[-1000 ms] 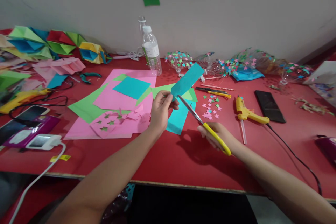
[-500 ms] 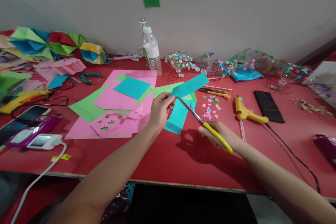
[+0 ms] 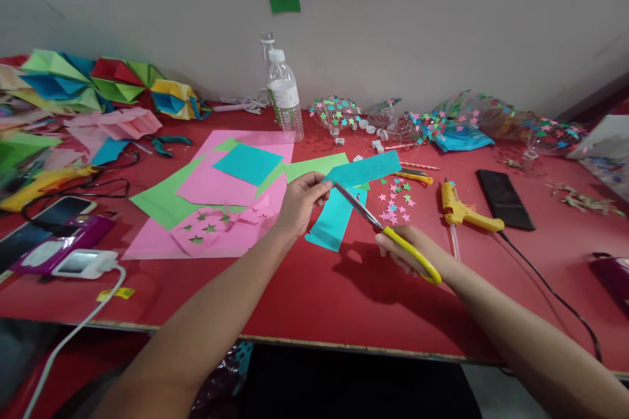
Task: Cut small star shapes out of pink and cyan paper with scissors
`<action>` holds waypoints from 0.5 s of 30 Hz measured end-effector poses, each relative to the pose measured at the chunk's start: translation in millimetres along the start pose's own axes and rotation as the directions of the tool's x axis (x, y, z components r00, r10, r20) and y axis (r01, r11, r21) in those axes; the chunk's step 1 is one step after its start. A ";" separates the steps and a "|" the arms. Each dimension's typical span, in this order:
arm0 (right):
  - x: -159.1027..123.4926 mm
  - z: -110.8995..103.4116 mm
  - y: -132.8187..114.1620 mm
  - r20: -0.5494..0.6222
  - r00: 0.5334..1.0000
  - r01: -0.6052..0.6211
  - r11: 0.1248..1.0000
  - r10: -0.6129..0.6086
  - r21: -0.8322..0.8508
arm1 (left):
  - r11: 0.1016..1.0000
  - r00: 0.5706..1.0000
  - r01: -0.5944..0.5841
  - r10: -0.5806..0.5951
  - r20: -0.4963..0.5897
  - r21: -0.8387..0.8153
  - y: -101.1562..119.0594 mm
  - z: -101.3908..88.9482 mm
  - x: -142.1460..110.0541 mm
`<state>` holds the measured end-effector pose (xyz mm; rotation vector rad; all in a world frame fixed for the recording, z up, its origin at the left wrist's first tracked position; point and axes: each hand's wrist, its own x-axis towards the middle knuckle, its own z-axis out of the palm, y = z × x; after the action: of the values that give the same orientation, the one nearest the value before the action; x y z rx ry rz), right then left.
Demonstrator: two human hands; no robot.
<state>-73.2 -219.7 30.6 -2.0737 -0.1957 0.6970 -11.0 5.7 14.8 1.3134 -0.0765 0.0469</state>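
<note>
My left hand pinches one end of a blue paper strip, whose far end points right. Yellow-handled scissors are in my right hand, their blade tips at the strip's edge close to my left fingertips. Below the strip, another blue paper piece lies on the red table. Small cut paper stars, pink and green with a little blue, are scattered right of the scissors. Left of my left hand, pink paper with star-shaped holes rests on larger pink and green sheets.
A yellow glue gun and a black phone lie at the right. Behind are a plastic bottle, star-covered clear plastic pieces and a yellow cutter. Folded paper shapes, pliers and a cabled white device occupy the left.
The blue strip has turned clockwise in my left fingers, its free end swinging down and right. The scissors stay at its lower edge, shifting slightly right with my right hand.
</note>
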 end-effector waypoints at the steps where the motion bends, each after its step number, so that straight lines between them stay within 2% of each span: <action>1: 0.1 -0.1 -0.4 -0.001 1.000 -0.003 1.000 0.003 -0.006 | 1.000 1.000 0.003 -0.003 0.001 0.003 0.0 -0.1 0.1; 9: 1.5 -1.6 -2.6 -0.029 0.999 -0.040 0.999 0.039 -0.020 | 0.999 0.999 0.045 -0.045 0.008 0.017 1.5 -1.5 2.0; 15: 0.9 1.2 -8.7 -0.037 0.997 -0.068 0.998 0.068 -0.005 | 0.995 0.996 0.090 -0.089 0.014 -0.048 3.6 1.9 -0.1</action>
<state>-72.0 -213.5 36.7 -2.1057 -0.1071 0.6994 -11.3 4.8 18.7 1.2672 -0.0290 -0.0392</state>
